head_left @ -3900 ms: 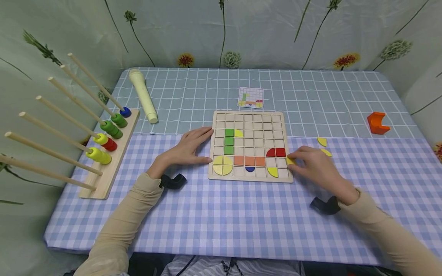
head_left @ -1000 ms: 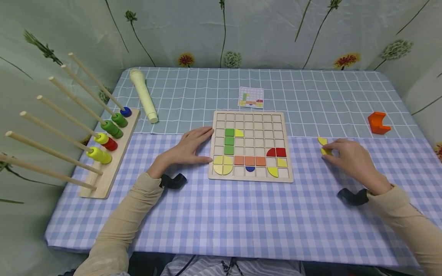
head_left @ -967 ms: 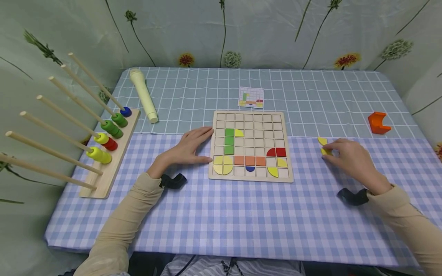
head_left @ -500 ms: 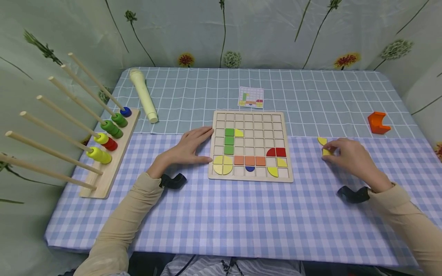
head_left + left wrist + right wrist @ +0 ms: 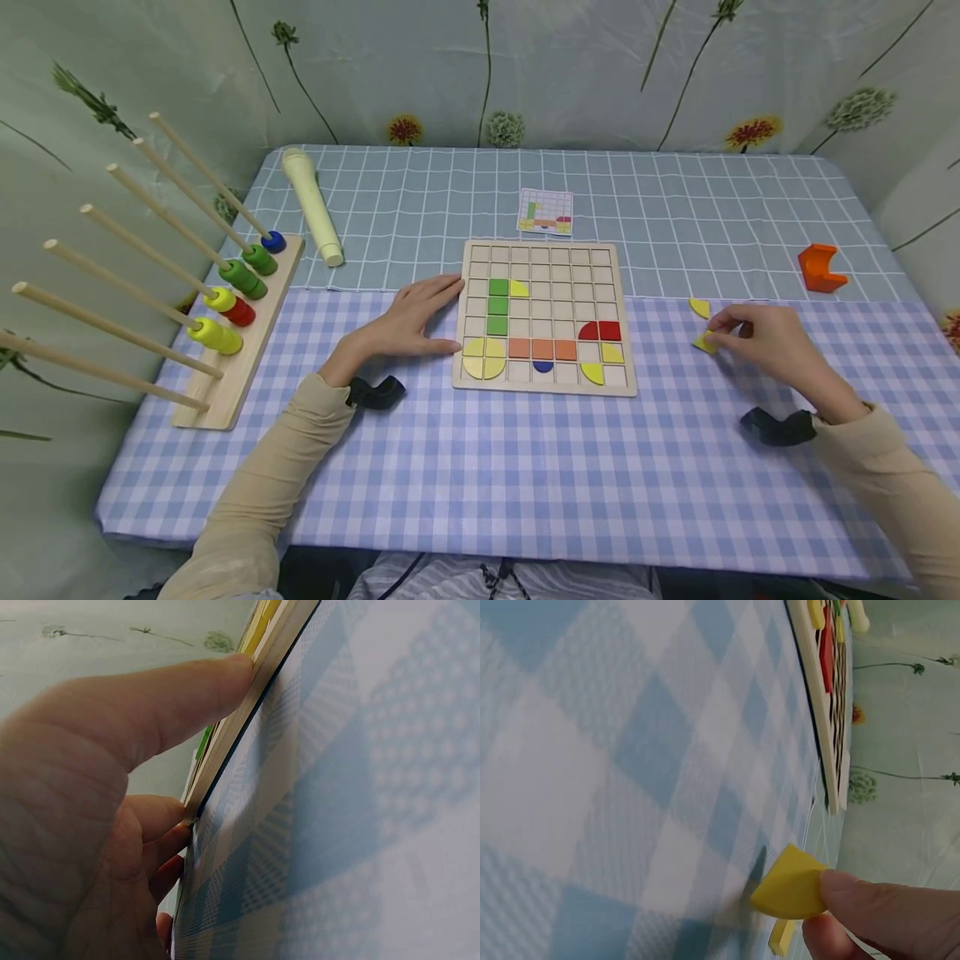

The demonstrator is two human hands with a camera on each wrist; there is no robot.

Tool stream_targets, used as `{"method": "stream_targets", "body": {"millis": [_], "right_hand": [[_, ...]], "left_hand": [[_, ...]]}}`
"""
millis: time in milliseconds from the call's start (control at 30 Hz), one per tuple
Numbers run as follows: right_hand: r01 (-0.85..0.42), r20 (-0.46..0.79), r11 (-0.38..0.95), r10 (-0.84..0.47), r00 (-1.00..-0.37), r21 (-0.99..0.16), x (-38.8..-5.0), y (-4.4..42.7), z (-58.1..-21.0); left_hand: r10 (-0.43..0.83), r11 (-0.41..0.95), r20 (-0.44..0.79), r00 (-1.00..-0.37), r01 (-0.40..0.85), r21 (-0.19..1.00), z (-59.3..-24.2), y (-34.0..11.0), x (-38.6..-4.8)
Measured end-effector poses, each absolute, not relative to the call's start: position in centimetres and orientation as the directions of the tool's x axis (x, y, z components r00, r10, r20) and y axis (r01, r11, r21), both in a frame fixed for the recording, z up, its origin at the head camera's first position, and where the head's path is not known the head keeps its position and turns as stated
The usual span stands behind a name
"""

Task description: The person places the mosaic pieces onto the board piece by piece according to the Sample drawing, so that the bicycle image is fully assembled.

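Observation:
A wooden grid board [image 5: 543, 258] lies at the middle of the table, with green, yellow, red, orange and blue flat pieces in some of its cells. My left hand [image 5: 408, 321] rests against the board's left edge, thumb and fingertips touching its rim. Right of the board, my right hand [image 5: 768, 342] pinches a yellow quarter-circle piece [image 5: 789, 885] between thumb and finger. In the right wrist view that piece is tilted, a shadow on the cloth beside it. Another yellow quarter-circle piece [image 5: 700, 307] lies flat just beyond it.
Behind the board lies a small pattern card [image 5: 545, 212]. At the left stand a wooden peg rack [image 5: 247, 367] with coloured beads and a pale yellow toy microphone [image 5: 311, 208]. An orange curved block [image 5: 819, 267] sits at the far right.
Since the earliest frame, a yellow piece has come to lie in the board's right column. My right hand moved right and now holds another yellow piece, tilted. The left hand stayed put.

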State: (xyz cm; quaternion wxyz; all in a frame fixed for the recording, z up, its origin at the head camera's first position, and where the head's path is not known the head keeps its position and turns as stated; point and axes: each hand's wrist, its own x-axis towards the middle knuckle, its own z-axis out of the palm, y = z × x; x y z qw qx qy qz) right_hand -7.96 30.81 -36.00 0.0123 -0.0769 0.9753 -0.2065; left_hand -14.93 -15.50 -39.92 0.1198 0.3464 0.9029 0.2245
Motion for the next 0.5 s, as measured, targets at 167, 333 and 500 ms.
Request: {"method": "stream_targets", "body": {"millis": [167,333,500], "right_hand": [[-0.105,-0.01,0.884,-0.123,-0.992,-0.456,-7.4,29.9,-35.9],[-0.087,-0.013,0.857,-0.108,-0.994,-0.509,-6.7,28.8,-36.1],[-0.056,-0.039,0.824,-0.094,-0.995,-0.565,-6.3,27.7,-36.3]], "left_hand": [[0.682,0.658,-0.06,-0.729,0.576,0.485,-40.0,-15.5,-15.0],[0.681,0.66,-0.064,-0.729,0.574,0.484,-40.0,-15.4,-15.0],[0.68,0.662,-0.07,-0.73,0.571,0.485,-39.8,-15.5,-15.0]]}}
